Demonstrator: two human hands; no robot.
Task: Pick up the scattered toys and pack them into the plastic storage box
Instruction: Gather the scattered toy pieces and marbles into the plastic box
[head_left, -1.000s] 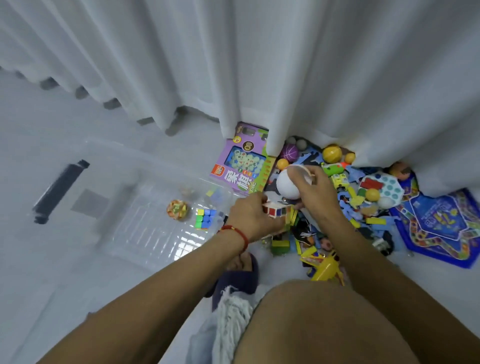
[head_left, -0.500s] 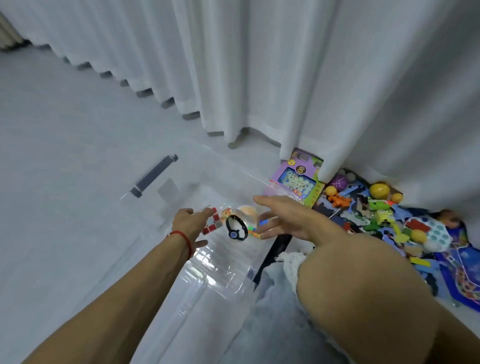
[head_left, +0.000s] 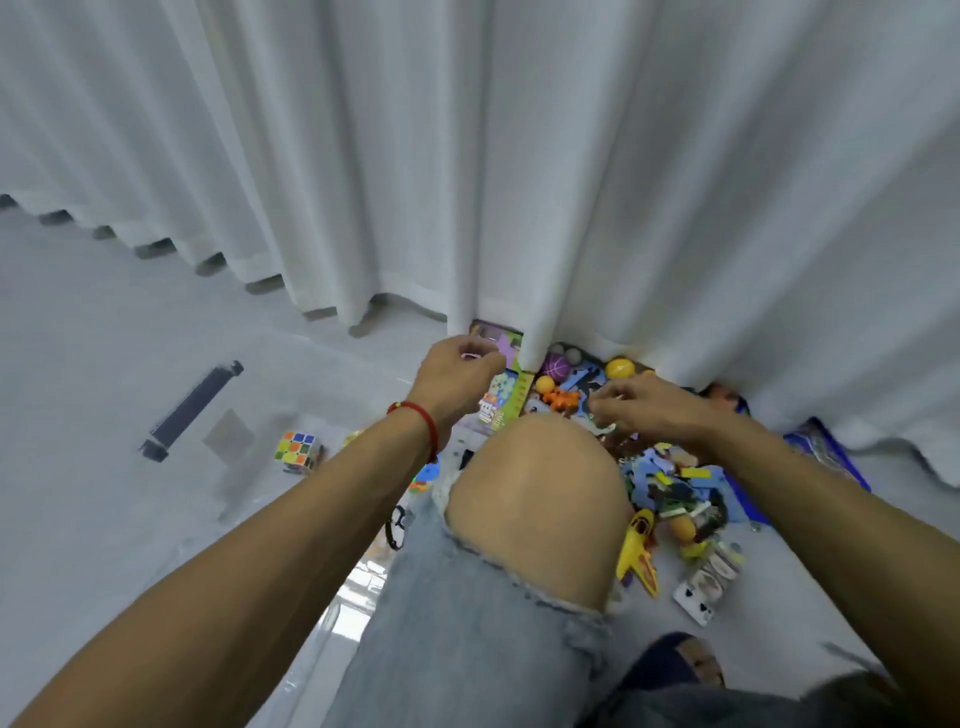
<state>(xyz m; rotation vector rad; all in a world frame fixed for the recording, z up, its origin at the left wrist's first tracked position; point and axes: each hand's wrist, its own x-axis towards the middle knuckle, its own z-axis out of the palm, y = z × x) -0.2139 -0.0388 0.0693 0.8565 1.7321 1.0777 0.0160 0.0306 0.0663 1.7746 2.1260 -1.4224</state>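
We are crouched at the toy pile (head_left: 670, 483) that lies against the foot of the white curtain (head_left: 571, 182), with one bare knee (head_left: 535, 499) raised between our arms. The clear plastic box (head_left: 311, 519) sits on the pale floor (head_left: 78, 364) to our left, hard to make out because it is see-through; a puzzle cube (head_left: 297, 450) shows inside it, and a few more coloured bits sit near our left forearm, though we cannot say for sure which of those are in the box. Our left hand (head_left: 457, 376), with a red string at the wrist, is over the upper end of the purple toy carton (head_left: 503, 382) that leans under the curtain hem; the fingers are curled, but we cannot tell whether they grip the carton or only touch it. Our right hand (head_left: 649, 408) hovers low over the pile beside the orange figure (head_left: 561, 399), fingers loosely spread and, as far as we can see, holding nothing. We judge this to be a fresh pick-up, with most of the toys not yet packed, among them the yellow ball (head_left: 619, 368) and the yellow plane (head_left: 640, 551). The next move calls for firm grips on the chosen pieces, then a swing left over the box wall.
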